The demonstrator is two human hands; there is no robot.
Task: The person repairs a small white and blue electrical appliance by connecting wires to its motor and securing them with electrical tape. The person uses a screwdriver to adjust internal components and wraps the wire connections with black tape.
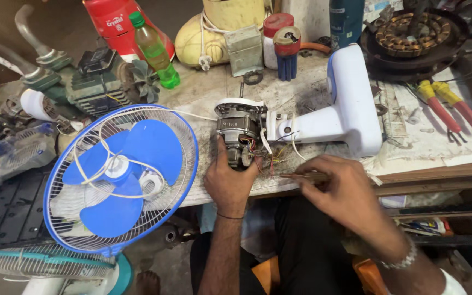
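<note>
His left hand (229,183) gripped the bare fan motor (238,139) lying on the surface (296,93) against the white fan stand (345,109); the right hand (338,188) pinched what looked like a thin tool (296,176) beside the wires (274,155).

A worn, grimy workbench (296,95) carries a bare fan motor (237,136) joined to a white fan stand (345,112), a blue fan blade inside its wire guard (121,175) at the left edge, a green bottle (155,50), a grey metal box (245,50) and red-handled pliers (448,106) on the right
</note>
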